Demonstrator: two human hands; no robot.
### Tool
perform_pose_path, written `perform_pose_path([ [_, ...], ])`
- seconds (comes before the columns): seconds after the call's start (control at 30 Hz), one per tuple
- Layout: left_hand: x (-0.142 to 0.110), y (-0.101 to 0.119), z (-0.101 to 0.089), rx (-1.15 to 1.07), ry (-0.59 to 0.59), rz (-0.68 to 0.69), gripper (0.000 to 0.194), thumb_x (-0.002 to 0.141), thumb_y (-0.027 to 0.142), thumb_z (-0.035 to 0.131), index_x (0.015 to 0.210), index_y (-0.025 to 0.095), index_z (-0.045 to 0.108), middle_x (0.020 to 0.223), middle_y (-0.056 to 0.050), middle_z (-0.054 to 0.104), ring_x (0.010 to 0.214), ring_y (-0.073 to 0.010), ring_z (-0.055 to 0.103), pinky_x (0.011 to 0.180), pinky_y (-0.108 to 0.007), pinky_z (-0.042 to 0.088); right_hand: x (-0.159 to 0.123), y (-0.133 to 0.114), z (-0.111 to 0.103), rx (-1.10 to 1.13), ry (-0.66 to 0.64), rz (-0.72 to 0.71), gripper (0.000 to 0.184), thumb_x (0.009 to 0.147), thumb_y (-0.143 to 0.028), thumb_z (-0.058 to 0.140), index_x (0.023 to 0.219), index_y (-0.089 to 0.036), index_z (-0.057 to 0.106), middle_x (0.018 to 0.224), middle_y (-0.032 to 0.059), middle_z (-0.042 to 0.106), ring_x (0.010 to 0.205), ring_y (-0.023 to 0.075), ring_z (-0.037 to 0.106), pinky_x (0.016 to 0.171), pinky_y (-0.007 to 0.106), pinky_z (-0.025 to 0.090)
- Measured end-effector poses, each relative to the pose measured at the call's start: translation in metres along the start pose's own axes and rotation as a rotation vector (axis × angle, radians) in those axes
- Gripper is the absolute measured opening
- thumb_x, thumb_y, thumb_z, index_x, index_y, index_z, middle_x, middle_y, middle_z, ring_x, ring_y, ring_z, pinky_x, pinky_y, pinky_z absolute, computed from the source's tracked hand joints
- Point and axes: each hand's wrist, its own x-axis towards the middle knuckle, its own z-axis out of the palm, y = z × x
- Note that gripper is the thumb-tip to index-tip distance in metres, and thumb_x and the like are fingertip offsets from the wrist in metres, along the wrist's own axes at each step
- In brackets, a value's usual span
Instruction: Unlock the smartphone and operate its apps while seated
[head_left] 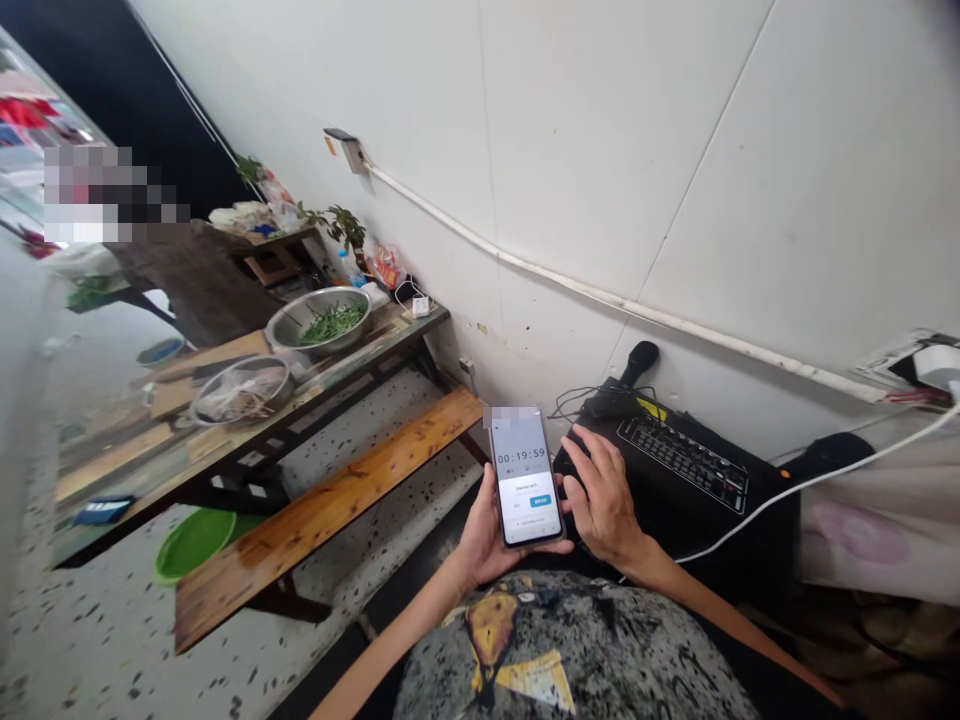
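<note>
A smartphone (529, 490) lies upright in my left hand (484, 535), its lit screen facing me. The screen reads 00:19:59, with a white panel and a blue button below. My left thumb runs along the phone's left edge, and fingertips show at its right side and below. My right hand (600, 490) is just right of the phone, fingers bent and apart, holding nothing. Its fingertips are close to the phone's right edge; I cannot tell whether they touch it. Both forearms rest near my patterned shirt (600, 660).
A wooden bench (337, 500) stands left, before a table holding a metal basin (281, 325) of green beans and a bowl (199, 405). Below is a green tub (191, 550). Right is a black speaker with a control panel (686, 465) and a white cable (817, 485). Another person sits far left.
</note>
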Motion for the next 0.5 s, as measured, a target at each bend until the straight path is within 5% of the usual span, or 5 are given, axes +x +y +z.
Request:
perform_pose_path([
  [0.5,-0.003,0.0,-0.003,-0.033,0.002,0.015,0.074,0.091,0.07,0.025,0.138,0.018,0.049,0.135,-0.017,0.053,0.119,-0.0366,0.054,0.097,-0.062,0.041,-0.01,-0.004,0.002,0.09,0.011,-0.092,0.041,0.091,-0.018,0.044,0.129,-0.01,0.054,0.138,0.0207,0.046,0.125,0.0319,0.044,0.1,0.054,0.043],
])
